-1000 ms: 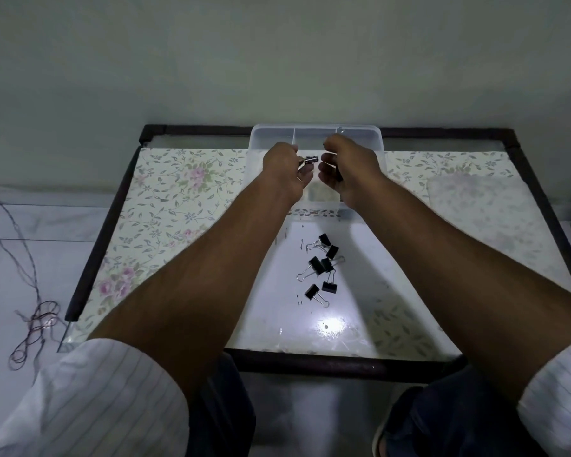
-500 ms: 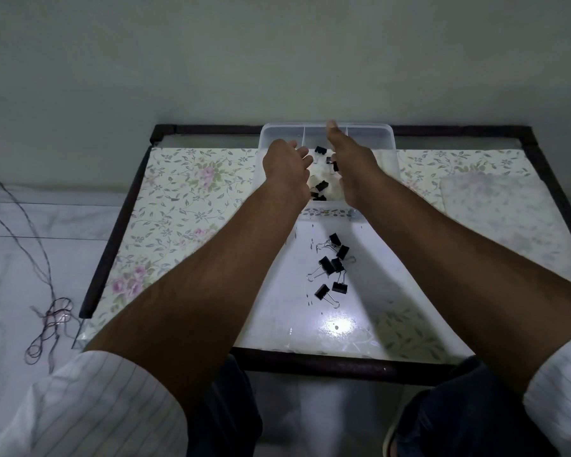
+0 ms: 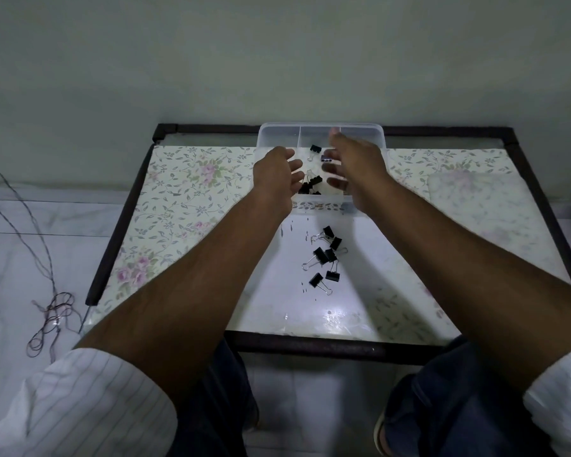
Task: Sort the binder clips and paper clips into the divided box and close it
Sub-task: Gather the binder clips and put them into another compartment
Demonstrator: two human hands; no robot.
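Left hand: the left hand (image 3: pixel 275 175) reaches forward over the near left part of the box, back of the hand up, fingers loosely bent and pointing right toward the middle compartment; it holds nothing that can be seen
Right hand: the right hand (image 3: pixel 355 164) is stretched over the right side of the box, fingers spread and fairly straight, somewhat blurred; it grips nothing visible, and one dark clip shows just beside its fingertips
Arms: both forearms run bare from striped white sleeves (image 3: pixel 80 400) at the bottom corners and converge toward the box, leaving a wedge of open surface between them
Box: a clear plastic divided box (image 3: pixel 277 133) sits at the far edge of the surface, lid off, its back rim close to the wall; the far compartments that show look bare
Clips in box: several black binder clips (image 3: pixel 310 188) lie in the middle compartment between the two hands, with one more (image 3: pixel 315 148) farther back
Loose clips: a cluster of black binder clips (image 3: pixel 323 255) lies on the shiny middle strip of the surface, near the box and between the forearms, well apart from both hands
Paper clips: too small to tell apart from the specks around the cluster
Surface: the floral-covered surface (image 3: pixel 185 199) has a dark frame around it; open room lies left of the left arm and right of the right arm
Floor: a tangle of thin wire (image 3: pixel 50 311) lies on the pale tiles off the left edge
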